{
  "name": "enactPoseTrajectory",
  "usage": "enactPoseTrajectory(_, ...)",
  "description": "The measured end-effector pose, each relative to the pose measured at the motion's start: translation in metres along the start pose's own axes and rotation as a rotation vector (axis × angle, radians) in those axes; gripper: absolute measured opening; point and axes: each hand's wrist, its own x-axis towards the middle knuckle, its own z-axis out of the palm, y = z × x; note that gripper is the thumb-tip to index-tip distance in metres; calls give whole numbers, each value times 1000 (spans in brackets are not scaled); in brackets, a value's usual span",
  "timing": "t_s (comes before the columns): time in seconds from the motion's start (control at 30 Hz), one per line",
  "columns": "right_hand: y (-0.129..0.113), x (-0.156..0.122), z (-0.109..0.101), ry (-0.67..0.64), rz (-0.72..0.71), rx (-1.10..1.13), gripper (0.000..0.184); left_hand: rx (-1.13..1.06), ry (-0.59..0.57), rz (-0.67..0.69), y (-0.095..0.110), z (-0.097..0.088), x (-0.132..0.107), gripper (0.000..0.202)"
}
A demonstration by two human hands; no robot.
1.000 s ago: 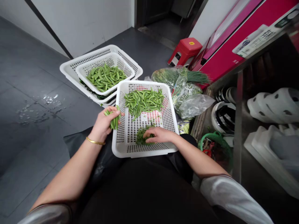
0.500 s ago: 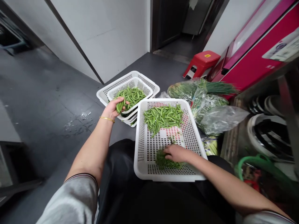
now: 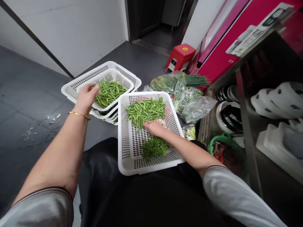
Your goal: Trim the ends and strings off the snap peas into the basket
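Note:
My left hand (image 3: pixel 87 94), with a gold bangle at the wrist, hangs at the left rim of the small white basket (image 3: pixel 129 84). Its thumb and forefinger are apart, beside the green pea pods (image 3: pixel 111 92) inside; the other fingers are hidden. On my lap rests a large white basket (image 3: pixel 123 160). Pea pods (image 3: pixel 148 110) are heaped in its far half, and a mound of thin green trimmings (image 3: pixel 155 147) lies in the near half. My right hand (image 3: pixel 155 127) reaches over the trimmings, fingertips closed together on a pod at the heap's lower edge.
The small basket sits in a stack of larger white baskets (image 3: pixel 68 90) on the floor. To the right lie bagged greens (image 3: pixel 189 94), a green basket (image 3: pixel 213 140) and a shelf with white containers (image 3: pixel 279 151). A red stool (image 3: pixel 182 53) stands behind.
My left hand has moved over the small basket, and the pods it held no longer show in it. My right hand has gone from the trimmings to the pod heap. The view has turned right.

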Motion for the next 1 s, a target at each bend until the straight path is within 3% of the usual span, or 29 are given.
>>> enactPoseTrajectory(0.07,-10,16,13,-31,-66,-42,36,-78,-77,-37,8,18,-39,35)
enactPoseTrajectory(0.17,-14,29,24,-39,-83,-69,35,-280,-323,-166,11,44,-102,38)
enactPoseTrajectory(0.23,-9,29,24,-13,-91,-71,32,-324,-443,-224,7,59,-139,38)
enactPoseTrajectory(0.33,2,18,17,38,-98,-75,29,-402,-521,-386,-6,80,-178,31)
enactPoseTrajectory(0.47,0,-11,4,276,-118,40,30,-653,-541,-701,-20,108,-197,24)
enactPoseTrajectory(0.57,-17,-40,1,500,-323,149,27,-847,-511,-828,-25,122,-201,21)
enactPoseTrajectory(0.67,-35,-67,3,628,-463,236,21,-922,-442,-799,-26,128,-208,12)
enactPoseTrajectory(0.83,-45,-94,4,681,-235,449,19,-937,-307,-705,-21,129,-225,20)
enactPoseTrajectory(1.0,-49,-100,-2,627,-198,448,19,-929,-208,-604,-12,132,-233,27)
